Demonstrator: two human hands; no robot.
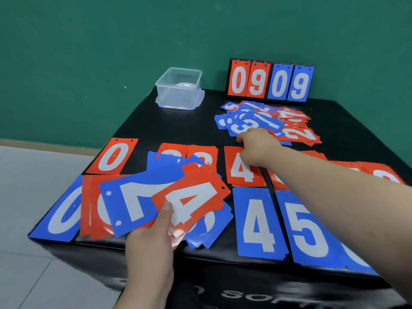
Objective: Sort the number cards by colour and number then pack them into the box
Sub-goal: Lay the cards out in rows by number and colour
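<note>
While the left hand (151,239) holds a fanned bunch of cards above the near edge of the black surface (169,130), its grip is closed round them, with the thumb pressed on a held red 4 (191,204) that overlaps a blue 7 (133,204). The right hand (256,148) reaches across to the near edge of the loose pile (267,121) of mixed red and blue cards at the far right. Its fingers curl down at the pile's edge, and I cannot tell whether that grip has a card in it.

Sorted cards lie in two rows. The far row is red, with a red 0 (111,157) at the left and a red 4 stack (243,175) partly under the right wrist. The near row is blue, with a blue 0 (60,215), a blue 4 (256,224) and a blue 5 (307,226). The clear box (178,90) stands open at the far left of the surface, well apart from the cards. A scoreboard stand (269,83) behind the pile reads 0909.
</note>
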